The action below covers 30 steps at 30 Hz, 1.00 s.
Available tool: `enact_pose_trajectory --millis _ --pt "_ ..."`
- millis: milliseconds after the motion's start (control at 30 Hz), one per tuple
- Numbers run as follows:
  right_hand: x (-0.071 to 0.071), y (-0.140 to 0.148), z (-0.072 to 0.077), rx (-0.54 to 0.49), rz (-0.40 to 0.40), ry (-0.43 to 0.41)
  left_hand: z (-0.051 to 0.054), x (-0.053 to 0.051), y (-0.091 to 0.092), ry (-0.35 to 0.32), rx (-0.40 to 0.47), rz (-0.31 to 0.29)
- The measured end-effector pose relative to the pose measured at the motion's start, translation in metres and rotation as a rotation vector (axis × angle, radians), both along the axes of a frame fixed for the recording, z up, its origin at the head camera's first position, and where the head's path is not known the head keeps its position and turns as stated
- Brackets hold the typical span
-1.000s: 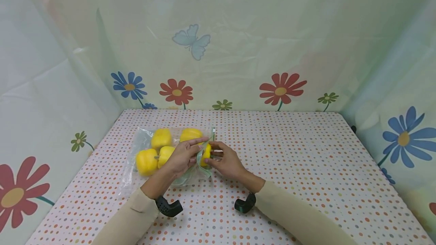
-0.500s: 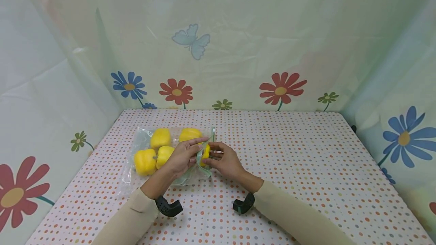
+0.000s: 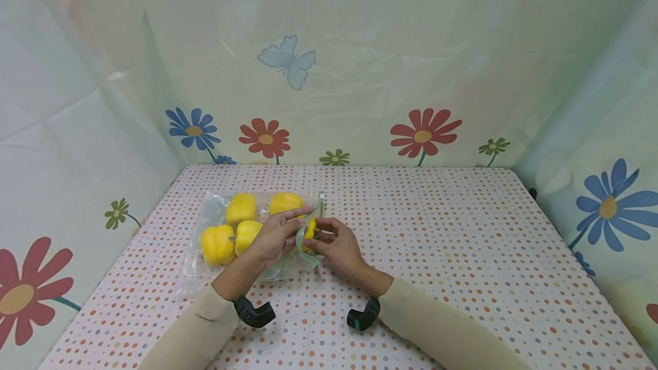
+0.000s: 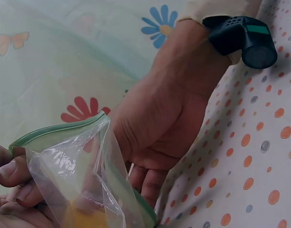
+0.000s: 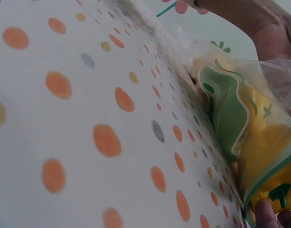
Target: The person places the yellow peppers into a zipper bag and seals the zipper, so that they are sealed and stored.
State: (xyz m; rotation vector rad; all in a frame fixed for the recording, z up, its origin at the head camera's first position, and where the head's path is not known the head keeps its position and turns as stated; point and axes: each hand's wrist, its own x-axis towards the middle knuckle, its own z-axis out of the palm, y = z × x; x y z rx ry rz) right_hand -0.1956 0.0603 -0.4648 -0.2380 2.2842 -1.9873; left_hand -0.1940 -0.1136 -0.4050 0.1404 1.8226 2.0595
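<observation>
A clear zip bag (image 3: 191, 267) with a green zip edge lies on the table in the head view, its mouth to the right. Several yellow bell peppers (image 3: 217, 245) are inside it. My left hand (image 3: 277, 237) holds the lip of the bag's mouth, its index finger stretched along the edge. At that mouth, my right hand (image 3: 343, 249) grips another yellow bell pepper (image 5: 274, 192), partly within the bag. Its green stem shows in the right wrist view, beside the right fingertips (image 5: 265, 214). In the left wrist view, the plastic partly covers the right fingers.
The table (image 3: 437, 233) has a dotted cloth, and flower-patterned sheets (image 3: 360, 61) surround its back and sides. Black devices are strapped at the left wrist (image 3: 255, 313) and right wrist (image 3: 363, 314). A small dark object (image 3: 533, 193) sits at the right table edge.
My right hand has edged left with the pepper, which is now deeper in the bag's mouth. The peppers inside have shifted slightly left. My left hand stays nearly still.
</observation>
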Motion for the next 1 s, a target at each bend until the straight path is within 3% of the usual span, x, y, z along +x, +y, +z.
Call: enact_pose_trajectory --millis 433,700,1000 --pt "0.005 -0.009 0.001 0.005 -0.007 0.033 0.002 0.001 -0.002 0.008 0.002 -0.003" --pt "0.006 -0.011 -0.002 0.014 0.058 0.059 -0.002 -0.001 -0.003 0.013 -0.003 -0.001" --pt "0.008 -0.008 0.002 0.024 0.056 0.060 -0.003 -0.002 -0.001 0.011 -0.001 -0.001"
